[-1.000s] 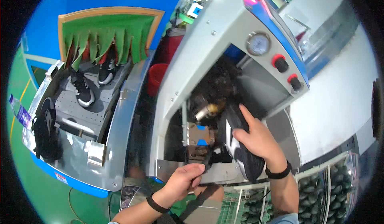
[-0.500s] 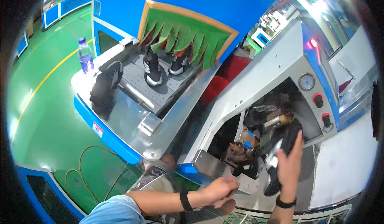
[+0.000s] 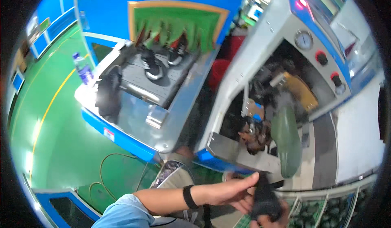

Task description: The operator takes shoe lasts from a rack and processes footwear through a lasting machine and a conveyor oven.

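Observation:
A black shoe [image 3: 265,199], partly blurred, is held low in front of me, between both hands. My left hand [image 3: 234,193] grips its left edge, thumb above and fingers below. Around the lower end of the shoe my right hand [image 3: 277,219] is closed, partly cut off by the frame's bottom edge. Just beyond the hands, a bare green shoe last [image 3: 287,142] projects from the grey machine [image 3: 238,85]. A yellow-brown part [image 3: 300,92] lies behind the last, inside the machine opening.
To the left, a conveyor table [image 3: 171,85] carries black-and-white shoes [image 3: 151,67] near a green strip curtain [image 3: 175,24]. One dark shoe [image 3: 109,93] and a water bottle [image 3: 83,70] stand at its left side. Red knobs [image 3: 321,57] and a gauge [image 3: 303,39] sit on the machine.
The black shoe has come off the machine, uncovering the green last. My right hand has drawn it down toward me, and my left hand has moved to it. The view has shifted.

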Demonstrator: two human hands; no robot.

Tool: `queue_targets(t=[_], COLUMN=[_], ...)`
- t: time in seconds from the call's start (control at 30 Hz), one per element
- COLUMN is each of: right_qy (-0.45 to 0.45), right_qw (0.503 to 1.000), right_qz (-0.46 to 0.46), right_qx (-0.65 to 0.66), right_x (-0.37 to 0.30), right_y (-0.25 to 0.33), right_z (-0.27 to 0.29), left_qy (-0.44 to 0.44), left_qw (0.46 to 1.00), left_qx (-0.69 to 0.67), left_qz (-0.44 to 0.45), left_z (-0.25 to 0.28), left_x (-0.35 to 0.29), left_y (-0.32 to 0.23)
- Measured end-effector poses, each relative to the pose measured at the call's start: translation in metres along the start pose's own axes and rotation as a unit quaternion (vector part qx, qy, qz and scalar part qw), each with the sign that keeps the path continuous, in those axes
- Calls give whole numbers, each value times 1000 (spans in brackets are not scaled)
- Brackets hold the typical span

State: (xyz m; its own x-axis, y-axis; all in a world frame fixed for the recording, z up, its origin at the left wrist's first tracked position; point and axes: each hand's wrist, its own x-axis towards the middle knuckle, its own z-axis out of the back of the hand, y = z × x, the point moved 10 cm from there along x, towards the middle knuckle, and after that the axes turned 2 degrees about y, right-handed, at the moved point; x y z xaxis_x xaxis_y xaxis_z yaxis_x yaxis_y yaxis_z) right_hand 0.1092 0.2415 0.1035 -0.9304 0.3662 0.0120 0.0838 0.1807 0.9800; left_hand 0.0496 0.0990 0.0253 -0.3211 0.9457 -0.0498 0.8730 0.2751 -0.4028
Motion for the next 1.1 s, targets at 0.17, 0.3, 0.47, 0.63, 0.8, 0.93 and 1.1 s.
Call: queue_targets(t=[0.17, 0.3, 0.47, 0.63, 0.8, 0.93, 1.1], right_qy=[125, 202, 138, 105, -14, -281, -628], right_qw=[975, 934, 963, 987, 969, 827, 614], right_qz=[-24, -214, -122, 72, -103, -223, -291], right_qx=[-184, 201, 197, -102, -224, -433, -378], right_x=[26, 116, 140, 60, -99, -278, -493], right_y=[16, -6, 10, -2, -77, -139, -165], right_z=[-46, -115, -117, -4, 136, 233, 290], left_qy=[-226, -287, -260, -305, -178, -100, -42], left_qw=[933, 812, 798, 756, 665, 641, 510], left_qx=[280, 504, 540, 576, 690, 750, 853], left_qz=[7, 62, 68, -60, -225, -128, -107], left_z=[56, 44, 33, 55, 43, 22, 20], left_x=[-25, -52, -48, -52, -19, 6, 20], left_y=[-3, -36, -31, -11, 31, 87, 141])
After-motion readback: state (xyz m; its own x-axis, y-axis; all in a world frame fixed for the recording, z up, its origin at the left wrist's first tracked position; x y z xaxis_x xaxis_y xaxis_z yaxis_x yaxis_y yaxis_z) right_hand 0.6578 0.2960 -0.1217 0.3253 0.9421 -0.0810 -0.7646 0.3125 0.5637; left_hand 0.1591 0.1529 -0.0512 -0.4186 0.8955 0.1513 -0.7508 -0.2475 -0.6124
